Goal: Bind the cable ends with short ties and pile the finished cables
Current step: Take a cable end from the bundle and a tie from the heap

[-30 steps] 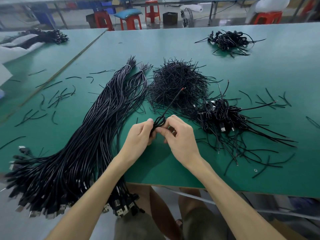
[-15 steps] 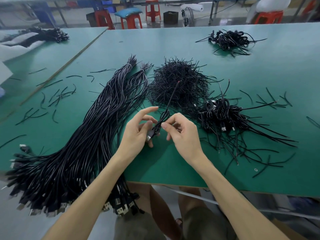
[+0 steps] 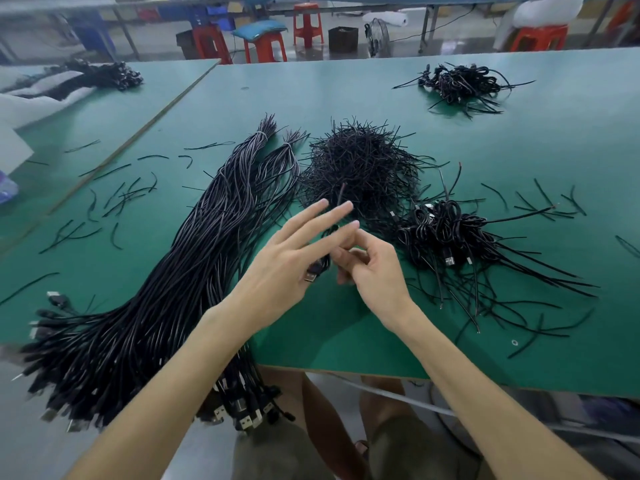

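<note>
A small coiled black cable (image 3: 325, 244) with a USB plug hangs between my two hands above the green table (image 3: 346, 88). My left hand (image 3: 284, 261) has three fingers stretched straight out, while its thumb side holds the cable near the plug. My right hand (image 3: 375, 271) has curled fingers and pinches the coil from the right. A thin end of the cable sticks up past my fingertips. Behind my hands lies a mound of short black ties (image 3: 360, 168). Bound cables (image 3: 446, 233) are piled at the right.
A long bundle of unbound black cables (image 3: 194, 271) runs along the left, its plugs hanging over the front edge. Loose ties (image 3: 121, 195) lie scattered left and right. Another cable heap (image 3: 460, 83) sits far right. Red stools (image 3: 265, 46) stand behind the table.
My left hand has spread its fingers out straight and risen slightly. The right hand stays close against the coil. The cable's free end now points more upright.
</note>
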A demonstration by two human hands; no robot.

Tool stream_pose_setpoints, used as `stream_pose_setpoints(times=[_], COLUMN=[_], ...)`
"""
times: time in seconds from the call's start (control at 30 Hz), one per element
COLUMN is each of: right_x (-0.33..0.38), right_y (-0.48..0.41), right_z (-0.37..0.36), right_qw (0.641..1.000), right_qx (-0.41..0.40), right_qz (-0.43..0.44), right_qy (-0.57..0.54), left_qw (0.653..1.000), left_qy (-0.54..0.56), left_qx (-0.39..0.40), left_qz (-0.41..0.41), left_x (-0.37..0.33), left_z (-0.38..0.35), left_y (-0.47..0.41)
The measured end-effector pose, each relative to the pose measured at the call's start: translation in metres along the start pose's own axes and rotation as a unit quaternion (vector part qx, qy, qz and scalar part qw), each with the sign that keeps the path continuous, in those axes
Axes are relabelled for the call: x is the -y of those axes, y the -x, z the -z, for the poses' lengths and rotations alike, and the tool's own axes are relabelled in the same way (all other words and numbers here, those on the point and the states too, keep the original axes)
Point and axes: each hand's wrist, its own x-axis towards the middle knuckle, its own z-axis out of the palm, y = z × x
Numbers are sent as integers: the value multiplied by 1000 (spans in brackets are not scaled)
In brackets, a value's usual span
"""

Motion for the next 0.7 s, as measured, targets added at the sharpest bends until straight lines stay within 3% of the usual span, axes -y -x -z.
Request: stream_pose_setpoints(times=[0.1, 0.23, 0.33, 0.43, 0.5, 0.53, 0.63, 0.7], right_x=[17, 48, 65, 72, 72, 72, 67, 62], right_y=[2, 10, 12, 13, 16, 18, 22, 26], right_z=[9, 17, 20, 18, 10, 5, 1, 4], right_qw=[997, 994, 993, 985, 945, 909, 806, 800], right_qx=[54, 85, 59, -12, -72, -94, -81, -45], right_qz=[40, 73, 102, 141, 211, 253, 344, 343], right_qy=[25, -17, -13, 95, 237, 319, 475, 490], left_qw=[999, 992, 997, 976, 952, 943, 919, 873], left_qy=[-18, -89, 28, 114, 163, 177, 228, 332], left_qx=[23, -81, -51, -64, -106, -119, -63, -4], left_qz=[-13, -42, 56, 173, 236, 255, 316, 358], left_x=[-6, -23, -36, -44, -50, -51, -46, -38], left_z=[23, 48, 60, 54, 47, 43, 42, 46], left_y=[-1, -7, -15, -21, -24, -24, -24, -22])
